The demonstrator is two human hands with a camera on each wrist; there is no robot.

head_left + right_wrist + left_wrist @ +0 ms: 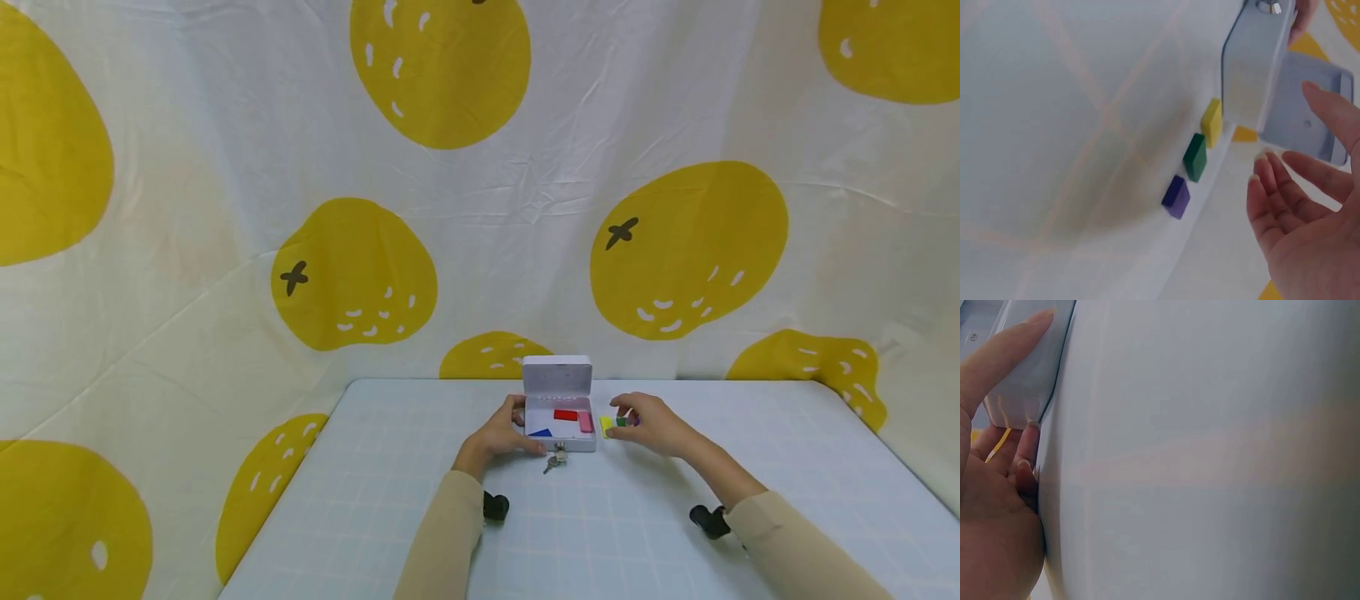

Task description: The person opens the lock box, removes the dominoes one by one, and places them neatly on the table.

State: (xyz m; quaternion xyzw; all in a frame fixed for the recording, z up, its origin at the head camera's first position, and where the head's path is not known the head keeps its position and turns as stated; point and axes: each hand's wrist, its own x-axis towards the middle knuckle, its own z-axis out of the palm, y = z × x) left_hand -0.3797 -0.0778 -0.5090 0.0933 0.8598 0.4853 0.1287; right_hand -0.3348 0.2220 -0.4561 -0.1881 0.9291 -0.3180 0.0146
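A small white metal cash box (582, 447) stands on the table with its lid (557, 379) raised. Inside lie a red block (566, 415), a pink block (586, 422) and a blue piece (541, 433). My left hand (500, 432) grips the box at its left end, thumb along the front wall and fingers against the side. To the right of the box, a yellow block (1211, 123), a green block (1195, 157) and a purple block (1176, 197) sit in a row. Over them hovers my right hand (651, 423), thumb and fingers spread, nothing between them.
Keys (552, 462) hang from the lock at the box's front and lie toward me. The table (570, 533) has a pale checked cover. A white curtain (540, 275) printed with yellow fruit stands behind it.
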